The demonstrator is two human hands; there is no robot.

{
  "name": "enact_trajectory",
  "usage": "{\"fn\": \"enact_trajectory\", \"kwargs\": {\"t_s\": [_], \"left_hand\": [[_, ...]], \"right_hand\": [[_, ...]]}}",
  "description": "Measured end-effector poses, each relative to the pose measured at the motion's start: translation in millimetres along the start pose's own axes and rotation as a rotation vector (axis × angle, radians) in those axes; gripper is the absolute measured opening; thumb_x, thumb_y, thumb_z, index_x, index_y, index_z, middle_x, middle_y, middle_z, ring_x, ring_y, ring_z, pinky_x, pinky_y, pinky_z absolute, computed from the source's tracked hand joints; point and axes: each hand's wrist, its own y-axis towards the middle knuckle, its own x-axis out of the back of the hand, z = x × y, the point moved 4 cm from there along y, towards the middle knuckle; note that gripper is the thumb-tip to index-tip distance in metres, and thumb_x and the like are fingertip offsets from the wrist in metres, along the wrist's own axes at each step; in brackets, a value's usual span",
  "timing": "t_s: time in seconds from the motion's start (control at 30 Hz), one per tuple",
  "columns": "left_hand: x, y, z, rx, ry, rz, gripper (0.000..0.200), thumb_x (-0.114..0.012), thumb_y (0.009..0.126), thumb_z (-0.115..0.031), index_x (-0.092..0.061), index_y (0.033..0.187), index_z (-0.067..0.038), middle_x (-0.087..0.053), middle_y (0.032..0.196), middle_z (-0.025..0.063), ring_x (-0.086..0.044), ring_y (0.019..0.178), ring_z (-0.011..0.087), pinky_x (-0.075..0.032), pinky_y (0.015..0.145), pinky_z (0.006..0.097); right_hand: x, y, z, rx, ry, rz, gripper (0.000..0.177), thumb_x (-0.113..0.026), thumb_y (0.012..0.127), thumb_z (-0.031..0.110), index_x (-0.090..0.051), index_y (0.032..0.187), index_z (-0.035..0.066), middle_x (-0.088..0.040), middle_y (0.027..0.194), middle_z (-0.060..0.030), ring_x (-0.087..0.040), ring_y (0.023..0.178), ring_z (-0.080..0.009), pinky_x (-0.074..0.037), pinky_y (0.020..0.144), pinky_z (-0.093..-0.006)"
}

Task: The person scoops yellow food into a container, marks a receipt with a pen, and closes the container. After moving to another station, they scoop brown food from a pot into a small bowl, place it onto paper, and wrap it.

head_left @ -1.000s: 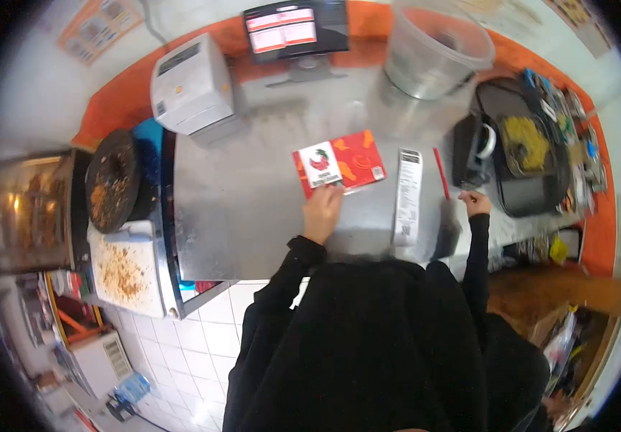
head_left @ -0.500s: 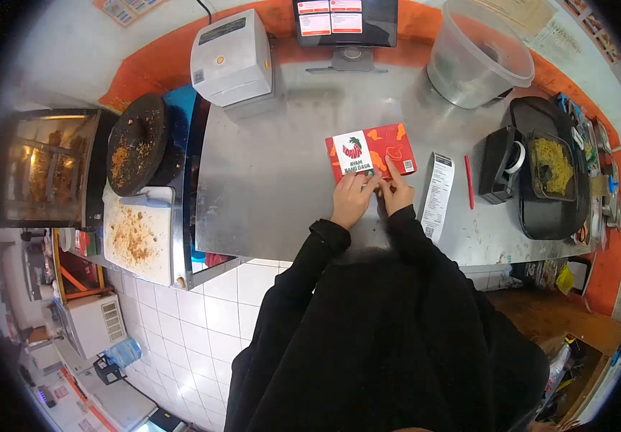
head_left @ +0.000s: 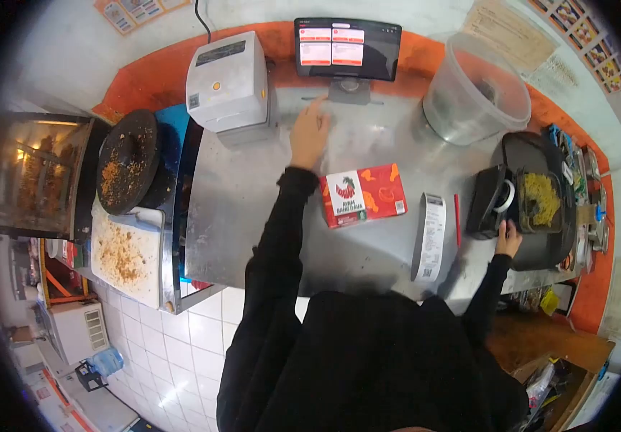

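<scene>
My left hand (head_left: 310,137) reaches forward over the steel counter, index finger stretched out near the foot of the tablet stand (head_left: 348,91). It holds nothing. On the right, my right hand (head_left: 510,240) is at the near end of a black tape dispenser (head_left: 484,205) with a white roll, thumb and finger closed on its edge. A red and white food box (head_left: 364,194) lies closed on the counter between my arms, touched by neither hand. Right of the box are a long printed receipt (head_left: 431,237) and a red pen (head_left: 458,219).
A lit tablet (head_left: 346,50) and a white label printer (head_left: 228,83) stand at the back. A clear plastic tub (head_left: 472,101) is back right. Far right, a black tray (head_left: 541,252) bears a container of yellow-green shreds (head_left: 541,198). Left are a crumb-covered board (head_left: 127,252) and dark lid (head_left: 129,162).
Both hands have left the food box. My left hand has moved forward toward the tablet, and my right hand has gone right to the tape dispenser. The camera view has shifted slightly.
</scene>
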Motion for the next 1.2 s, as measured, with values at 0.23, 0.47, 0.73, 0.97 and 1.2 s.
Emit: {"fn": "enact_trajectory", "kwargs": {"t_s": [0.23, 0.47, 0.73, 0.97, 1.2], "left_hand": [[-55, 91, 61, 0.214, 0.442, 0.000, 0.062, -0.049, 0.068, -0.009, -0.025, 0.122, -0.027, -0.041, 0.089, 0.0185, -0.053, 0.066, 0.0314, -0.043, 0.056, 0.0396], [-66, 90, 67, 0.193, 0.468, 0.026, 0.062, -0.050, 0.068, -0.010, -0.025, 0.123, -0.023, -0.041, 0.090, 0.0169, -0.053, 0.065, 0.0310, -0.043, 0.057, 0.0393], [-59, -103, -106, 0.210, -0.767, 1.123, 0.043, -0.049, 0.076, -0.020, -0.034, 0.115, -0.009, -0.050, 0.088, 0.0171, -0.050, 0.084, 0.0277, -0.039, 0.072, 0.0344], [-166, -216, -97, 0.285, -0.427, 0.885, 0.071, -0.054, 0.071, -0.016, -0.008, 0.125, -0.014, -0.033, 0.104, 0.0332, -0.036, 0.094, 0.0463, -0.032, 0.082, 0.0456], [-191, -192, -116, 0.202, -0.753, 0.470, 0.073, -0.051, 0.060, 0.005, -0.014, 0.122, -0.008, -0.033, 0.112, 0.0211, -0.031, 0.108, 0.0317, -0.024, 0.092, 0.0353]], "right_hand": [[-22, -6, -1, -0.518, 0.686, 0.469, 0.039, -0.051, 0.074, 0.042, -0.060, 0.083, 0.005, -0.055, 0.077, -0.0063, -0.049, 0.070, -0.0150, -0.038, 0.055, -0.0281], [-16, -18, 8, -0.761, 1.072, 0.426, 0.020, -0.057, 0.073, 0.030, -0.054, 0.073, 0.010, -0.048, 0.067, 0.0054, -0.044, 0.063, -0.0073, -0.036, 0.053, -0.0266], [5, -43, 10, -0.640, 1.060, 0.484, 0.018, -0.058, 0.071, 0.029, -0.056, 0.075, 0.012, -0.052, 0.074, 0.0059, -0.044, 0.078, -0.0059, -0.033, 0.065, -0.0292], [-5, -37, 7, -0.331, 0.663, 0.382, 0.026, -0.063, 0.066, 0.028, -0.062, 0.071, 0.003, -0.057, 0.068, -0.0108, -0.052, 0.075, -0.0170, -0.038, 0.068, -0.0314], [-26, -31, -20, -0.267, 0.320, 0.259, 0.036, -0.065, 0.060, 0.038, -0.063, 0.068, 0.004, -0.059, 0.063, -0.0106, -0.057, 0.064, -0.0188, -0.042, 0.063, -0.0298]]}}
